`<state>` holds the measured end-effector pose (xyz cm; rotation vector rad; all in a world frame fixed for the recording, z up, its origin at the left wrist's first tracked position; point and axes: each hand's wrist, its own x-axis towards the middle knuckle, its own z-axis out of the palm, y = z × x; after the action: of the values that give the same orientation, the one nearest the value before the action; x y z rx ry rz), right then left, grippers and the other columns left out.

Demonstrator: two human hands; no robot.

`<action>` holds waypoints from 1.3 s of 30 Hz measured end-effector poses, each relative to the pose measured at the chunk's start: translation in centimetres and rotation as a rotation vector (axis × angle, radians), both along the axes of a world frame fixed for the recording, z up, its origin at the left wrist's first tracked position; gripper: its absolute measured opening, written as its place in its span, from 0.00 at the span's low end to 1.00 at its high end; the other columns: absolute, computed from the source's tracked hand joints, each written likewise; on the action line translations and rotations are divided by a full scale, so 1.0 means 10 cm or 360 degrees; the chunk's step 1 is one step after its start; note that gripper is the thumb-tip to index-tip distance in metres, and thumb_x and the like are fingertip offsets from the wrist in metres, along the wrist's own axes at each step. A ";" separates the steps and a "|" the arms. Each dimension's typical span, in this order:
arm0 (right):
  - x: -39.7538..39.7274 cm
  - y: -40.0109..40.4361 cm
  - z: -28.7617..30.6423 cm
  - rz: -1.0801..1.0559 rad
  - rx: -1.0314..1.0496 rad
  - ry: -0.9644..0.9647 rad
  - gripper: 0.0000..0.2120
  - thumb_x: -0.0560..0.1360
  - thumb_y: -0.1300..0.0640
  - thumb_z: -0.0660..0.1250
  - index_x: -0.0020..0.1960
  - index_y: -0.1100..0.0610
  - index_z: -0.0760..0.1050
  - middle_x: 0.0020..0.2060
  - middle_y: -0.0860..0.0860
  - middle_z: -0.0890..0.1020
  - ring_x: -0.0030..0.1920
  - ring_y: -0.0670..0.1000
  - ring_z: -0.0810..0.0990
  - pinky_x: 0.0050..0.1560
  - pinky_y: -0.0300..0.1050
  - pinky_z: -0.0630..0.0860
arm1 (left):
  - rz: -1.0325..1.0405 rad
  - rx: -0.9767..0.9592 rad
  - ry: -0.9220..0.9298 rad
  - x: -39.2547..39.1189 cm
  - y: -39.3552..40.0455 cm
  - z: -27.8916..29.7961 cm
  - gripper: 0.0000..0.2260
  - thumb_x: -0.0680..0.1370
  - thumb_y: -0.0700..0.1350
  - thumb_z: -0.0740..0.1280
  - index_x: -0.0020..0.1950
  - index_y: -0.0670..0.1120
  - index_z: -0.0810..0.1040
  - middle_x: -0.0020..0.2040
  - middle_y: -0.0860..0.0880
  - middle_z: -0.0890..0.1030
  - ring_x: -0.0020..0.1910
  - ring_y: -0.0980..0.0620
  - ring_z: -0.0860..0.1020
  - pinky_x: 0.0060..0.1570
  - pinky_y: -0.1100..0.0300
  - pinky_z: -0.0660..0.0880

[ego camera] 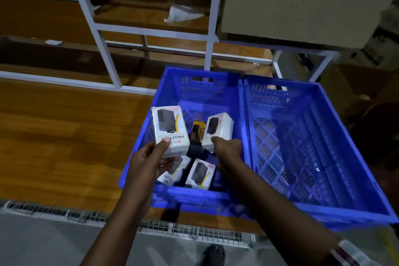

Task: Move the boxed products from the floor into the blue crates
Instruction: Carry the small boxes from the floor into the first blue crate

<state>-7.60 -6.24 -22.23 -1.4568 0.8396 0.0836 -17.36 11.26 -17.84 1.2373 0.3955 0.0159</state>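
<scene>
Head view, looking down over two blue crates set side by side on a wooden surface. Left hand [149,157] curled around a white product box [169,130], thumb pressed on its printed face, box held above the near-left rim of the left crate [138,177]. Right hand [228,147] reaching down into that same crate, fingers closed on a second white box [218,130], gripped at its lower edge and tilted. Two more white boxes [200,174] lying on the crate floor just below the hands, one partly hidden beneath the left hand. Between the two held boxes, a dark item with a yellow part [197,134], too blurred to identify. Right crate [313,136] touching the left crate along their shared wall, only its slatted floor and walls showing. Behind the crates, white metal shelving [103,49] with wooden boards, and a large pale carton [302,0] at upper right. Along the near edge, a wire mesh strip [194,231] over grey floor. At the bottom, a dark shoe [213,255].
</scene>
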 end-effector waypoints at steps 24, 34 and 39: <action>-0.17 -0.85 0.60 0.0716 0.0393 -0.0390 0.17 0.78 0.60 0.70 0.55 0.73 0.70 0.50 0.68 0.81 0.54 0.66 0.81 0.60 0.62 0.76 | -0.0231 0.0293 0.0410 0.76 -0.89 -0.22 0.12 0.77 0.51 0.74 0.57 0.47 0.82 0.54 0.46 0.86 0.49 0.45 0.86 0.54 0.52 0.83; -0.43 -1.18 0.56 0.0498 0.0566 -0.0304 0.28 0.73 0.51 0.77 0.70 0.55 0.77 0.66 0.51 0.82 0.66 0.50 0.80 0.69 0.51 0.74 | -0.0947 0.1331 0.0498 0.70 -0.93 -0.29 0.20 0.74 0.66 0.71 0.30 0.53 0.81 0.27 0.52 0.79 0.32 0.51 0.84 0.42 0.51 0.81; -0.47 -1.06 0.53 0.0359 0.0523 -0.0286 0.35 0.64 0.47 0.81 0.68 0.56 0.78 0.62 0.52 0.84 0.64 0.50 0.82 0.67 0.49 0.76 | -0.1297 0.1429 0.0645 0.53 -0.89 -0.35 0.22 0.76 0.60 0.73 0.28 0.50 0.73 0.23 0.59 0.75 0.24 0.67 0.73 0.26 0.70 0.64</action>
<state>-12.29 -16.85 -16.98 -1.2216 0.4865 0.2453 -12.05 2.34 -21.32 2.2301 0.1958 -0.8450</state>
